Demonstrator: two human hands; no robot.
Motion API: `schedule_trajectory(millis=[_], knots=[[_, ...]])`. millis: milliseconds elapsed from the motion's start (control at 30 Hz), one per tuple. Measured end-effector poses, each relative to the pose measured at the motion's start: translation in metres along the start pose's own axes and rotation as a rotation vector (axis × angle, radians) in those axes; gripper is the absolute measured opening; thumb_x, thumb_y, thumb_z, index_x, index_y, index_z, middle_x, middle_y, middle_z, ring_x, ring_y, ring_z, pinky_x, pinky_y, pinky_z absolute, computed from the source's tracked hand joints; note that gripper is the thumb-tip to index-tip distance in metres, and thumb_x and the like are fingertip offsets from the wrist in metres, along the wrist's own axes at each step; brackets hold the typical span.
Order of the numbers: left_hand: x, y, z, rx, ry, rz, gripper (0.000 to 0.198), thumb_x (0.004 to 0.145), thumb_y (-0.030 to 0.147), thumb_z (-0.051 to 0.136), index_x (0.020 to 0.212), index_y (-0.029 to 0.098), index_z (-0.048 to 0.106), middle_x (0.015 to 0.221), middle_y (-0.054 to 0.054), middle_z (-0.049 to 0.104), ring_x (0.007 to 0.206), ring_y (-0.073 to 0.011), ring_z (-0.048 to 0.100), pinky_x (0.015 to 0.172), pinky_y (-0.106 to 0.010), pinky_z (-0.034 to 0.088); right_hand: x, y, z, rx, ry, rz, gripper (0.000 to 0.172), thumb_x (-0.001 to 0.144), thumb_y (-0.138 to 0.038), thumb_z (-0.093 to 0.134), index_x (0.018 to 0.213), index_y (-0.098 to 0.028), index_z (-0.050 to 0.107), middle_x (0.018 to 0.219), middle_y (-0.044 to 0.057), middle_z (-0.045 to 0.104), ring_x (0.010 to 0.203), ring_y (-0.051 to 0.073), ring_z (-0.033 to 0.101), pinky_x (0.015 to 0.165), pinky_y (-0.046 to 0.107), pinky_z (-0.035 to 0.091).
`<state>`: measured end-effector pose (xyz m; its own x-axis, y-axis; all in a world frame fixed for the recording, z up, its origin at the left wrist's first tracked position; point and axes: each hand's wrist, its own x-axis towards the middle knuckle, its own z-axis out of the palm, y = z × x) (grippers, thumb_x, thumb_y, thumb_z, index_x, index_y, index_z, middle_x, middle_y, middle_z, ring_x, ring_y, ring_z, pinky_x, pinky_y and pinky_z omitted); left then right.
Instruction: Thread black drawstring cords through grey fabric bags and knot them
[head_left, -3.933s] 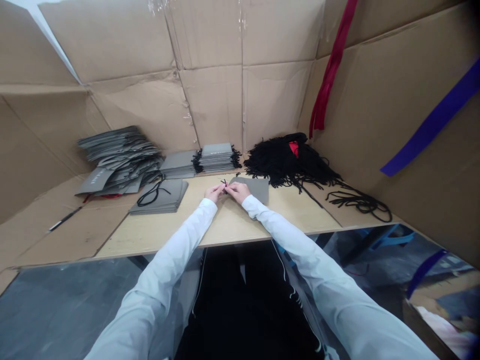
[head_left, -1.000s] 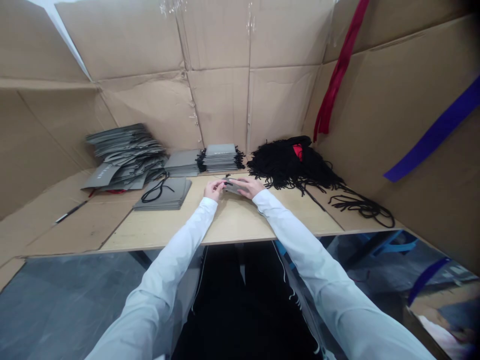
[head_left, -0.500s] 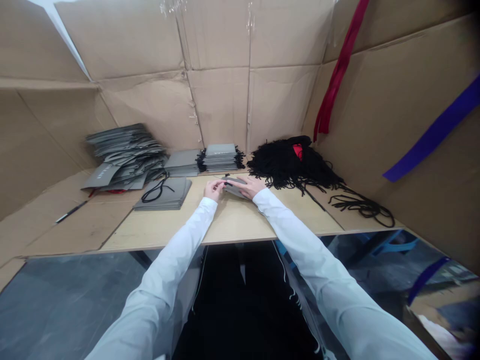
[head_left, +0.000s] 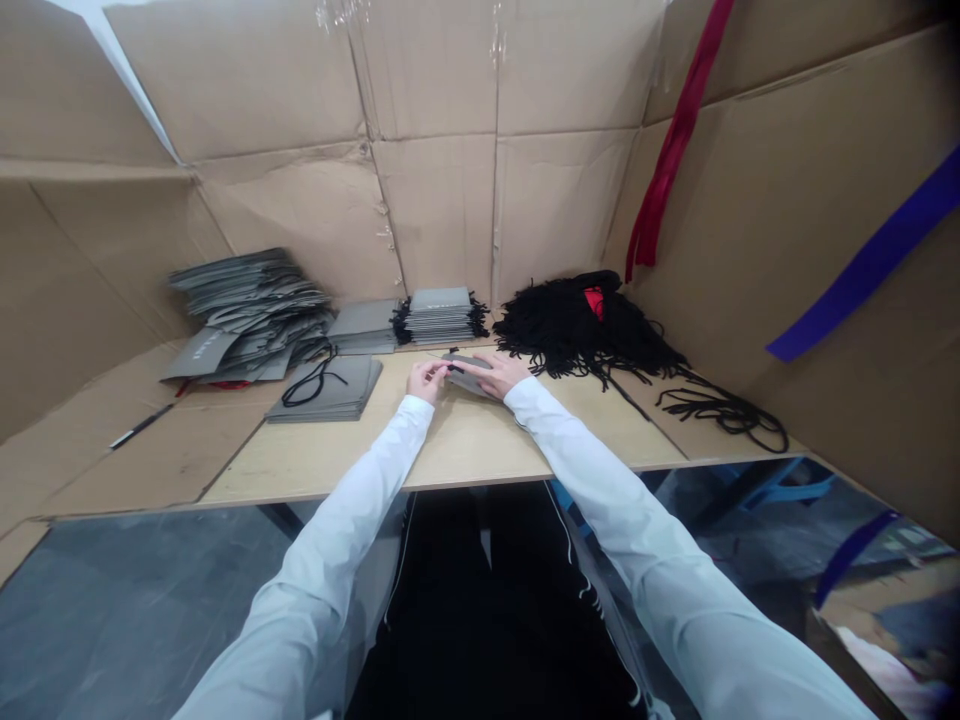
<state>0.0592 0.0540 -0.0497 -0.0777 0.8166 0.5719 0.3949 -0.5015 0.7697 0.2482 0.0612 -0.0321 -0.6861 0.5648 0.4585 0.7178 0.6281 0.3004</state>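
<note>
A flat grey paper bag lies on the wooden table in front of me, mostly under my hands. My left hand is at the bag's left edge with its fingers pinched on a short black cord end. My right hand lies on top of the bag with the fingers spread flat, pressing it down. Both arms are in white sleeves.
A heap of black cords lies at the back right, with loose cords trailing right. Grey bags are stacked at the back centre, at the left with a black cord on top, and in a sprawling pile. Cardboard walls surround the table.
Earlier both hands pinched a cord together in front of the bag. Now the right hand rests flat on the bag and the left hand holds the cord end at its edge.
</note>
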Motion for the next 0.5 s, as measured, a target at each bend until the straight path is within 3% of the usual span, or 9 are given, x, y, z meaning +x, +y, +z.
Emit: schedule_trajectory(millis=[500], knots=[[-0.0006,0.001,0.0005,-0.01,0.008,-0.033,0.017,0.069,0.025,0.053,0.079,0.017,0.064,0.074,-0.005,0.062,0.077,-0.0159,0.054,0.068,-0.028,0.043,-0.0002,-0.0007,-0.0033,0.058,-0.01,-0.012,0.057,0.076,-0.021,0.044,0.127,-0.034,0.021,0.117,0.006,0.042,0.097,0.02,0.046,0.076,0.029,0.039]])
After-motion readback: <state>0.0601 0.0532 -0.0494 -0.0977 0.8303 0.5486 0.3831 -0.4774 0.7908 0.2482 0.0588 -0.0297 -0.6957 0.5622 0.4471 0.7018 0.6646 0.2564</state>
